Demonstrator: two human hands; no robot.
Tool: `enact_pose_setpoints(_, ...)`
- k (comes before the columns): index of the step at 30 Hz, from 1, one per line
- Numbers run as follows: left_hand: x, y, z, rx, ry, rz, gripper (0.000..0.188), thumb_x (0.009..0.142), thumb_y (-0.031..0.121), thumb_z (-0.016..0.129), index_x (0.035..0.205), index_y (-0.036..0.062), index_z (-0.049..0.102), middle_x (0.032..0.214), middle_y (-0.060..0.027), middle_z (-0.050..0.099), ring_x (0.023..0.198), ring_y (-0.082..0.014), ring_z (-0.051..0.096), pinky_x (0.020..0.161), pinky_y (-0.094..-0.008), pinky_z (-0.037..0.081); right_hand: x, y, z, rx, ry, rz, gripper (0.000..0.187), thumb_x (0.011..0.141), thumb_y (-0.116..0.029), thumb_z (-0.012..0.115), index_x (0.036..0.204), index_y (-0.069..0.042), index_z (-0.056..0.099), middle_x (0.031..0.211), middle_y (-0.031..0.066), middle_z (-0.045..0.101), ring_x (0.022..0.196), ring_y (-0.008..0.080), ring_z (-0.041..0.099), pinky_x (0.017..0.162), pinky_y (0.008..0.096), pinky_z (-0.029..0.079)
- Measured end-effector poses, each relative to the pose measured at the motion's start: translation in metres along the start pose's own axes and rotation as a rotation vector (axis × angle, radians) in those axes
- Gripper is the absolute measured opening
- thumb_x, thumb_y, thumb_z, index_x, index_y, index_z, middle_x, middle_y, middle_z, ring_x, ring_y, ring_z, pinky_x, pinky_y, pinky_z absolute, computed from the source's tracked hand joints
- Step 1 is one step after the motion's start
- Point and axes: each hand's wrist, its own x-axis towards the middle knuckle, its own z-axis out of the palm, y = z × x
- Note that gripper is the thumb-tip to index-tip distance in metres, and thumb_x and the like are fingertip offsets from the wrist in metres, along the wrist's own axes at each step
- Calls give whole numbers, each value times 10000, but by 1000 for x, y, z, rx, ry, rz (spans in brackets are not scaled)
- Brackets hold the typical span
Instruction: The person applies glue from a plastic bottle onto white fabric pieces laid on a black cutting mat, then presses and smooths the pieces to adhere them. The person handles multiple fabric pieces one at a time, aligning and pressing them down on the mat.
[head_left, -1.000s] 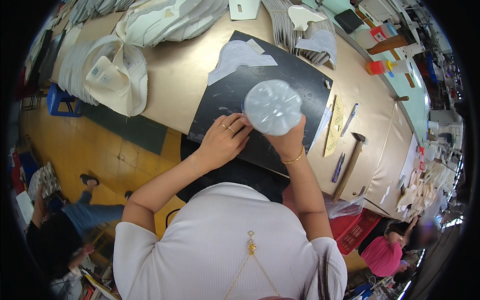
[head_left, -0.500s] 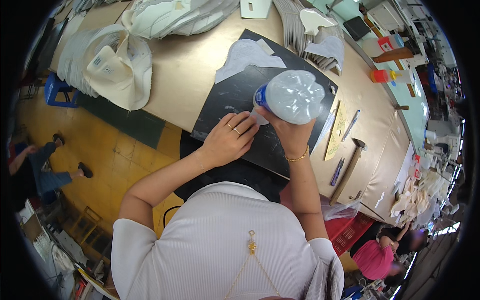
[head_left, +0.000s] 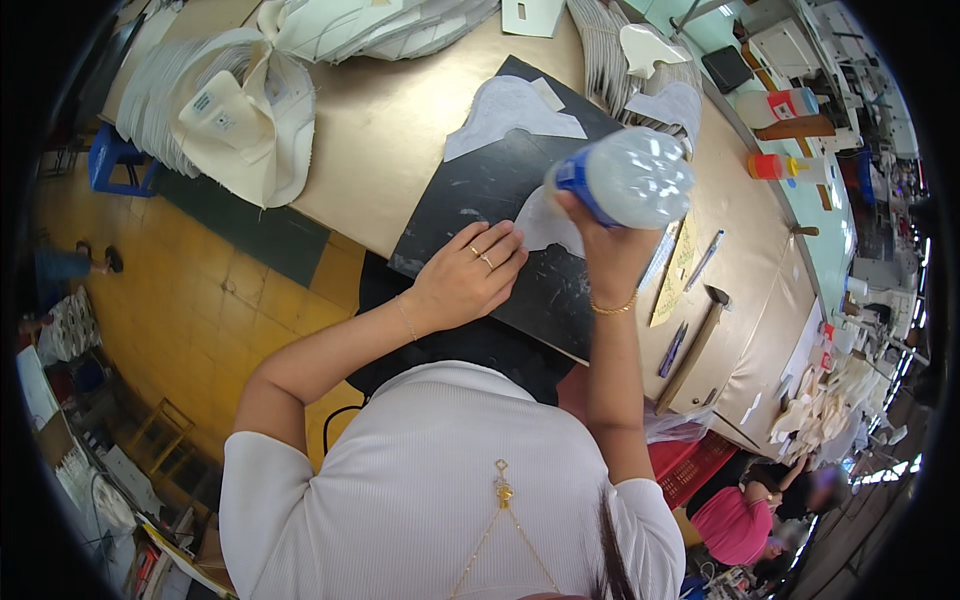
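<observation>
A clear plastic bottle (head_left: 640, 180) with a blue label and whitish contents is tilted in my right hand (head_left: 614, 252), its base facing up and to the right. Its mouth is hidden. Below it, a pale grey curved shoe-upper piece (head_left: 546, 226) lies on a black board (head_left: 450, 215), partly covered by the bottle and my right hand. My left hand (head_left: 466, 276) rests on the board, fingers stretched out, fingertips at the left edge of this piece. A second grey curved piece (head_left: 500, 108) with a small pale tab lies farther up the board.
Stacked cream and grey pieces (head_left: 240, 130) stand at the table's left, with another stack (head_left: 600, 60) at the back. On the right lie a hammer (head_left: 690, 350), a pen (head_left: 705, 260), small purple-handled snips (head_left: 672, 350) and a yellow strip (head_left: 676, 270). Other people (head_left: 735, 520) are beyond the table.
My right hand has moved the bottle right and slightly away, uncovering more of the grey piece beneath. My left hand has barely moved.
</observation>
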Motion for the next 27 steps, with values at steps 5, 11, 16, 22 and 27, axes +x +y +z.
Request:
enact_pose_setpoints(5, 0, 0, -1, 20, -10, 10, 326, 817, 182, 664, 1100, 21, 655, 1237, -141, 597, 1207, -289, 533, 1054, -424, 399, 4, 17, -16, 48, 88, 204, 453, 650, -217, 918, 986, 2, 706, 944, 105, 735, 846, 227, 706, 783, 350, 534)
enact_pose_setpoints(11, -1, 0, 0, 25, -44, 7, 383, 804, 195, 682, 1147, 31, 637, 1269, -144, 577, 1210, -297, 527, 1053, -433, 396, 4, -2, 5, -43, 25, 33, 472, 649, -236, 919, 993, 5, 702, 927, 127, 732, 838, 252, 712, 753, 343, 536)
enact_pose_setpoints(16, 4, 5, 0, 39, -39, -1, 420, 782, 190, 700, 1166, 34, 628, 1252, -151, 582, 1197, -309, 531, 1039, -432, 400, -1, 15, -18, 22, 91, 275, 481, 648, -250, 921, 991, 8, 705, 919, 127, 737, 836, 235, 712, 763, 335, 536)
enact_pose_setpoints(22, 9, 13, -2, 93, -101, -23, 458, 759, 178, 710, 1184, 32, 624, 1237, -155, 584, 1187, -323, 533, 1016, -423, 411, -22, 6, -37, -149, 25, 130, 468, 659, -230, 916, 1012, -3, 710, 969, 108, 735, 863, 211, 706, 787, 321, 529)
enact_pose_setpoints(27, 6, 11, -1, 73, -86, -27, 477, 760, 149, 712, 1217, 53, 617, 1260, -146, 569, 1204, -328, 523, 1025, -441, 422, -48, 22, -84, -200, 96, 187, 502, 649, -201, 919, 1055, -4, 698, 1006, 104, 726, 907, 217, 698, 867, 338, 528)
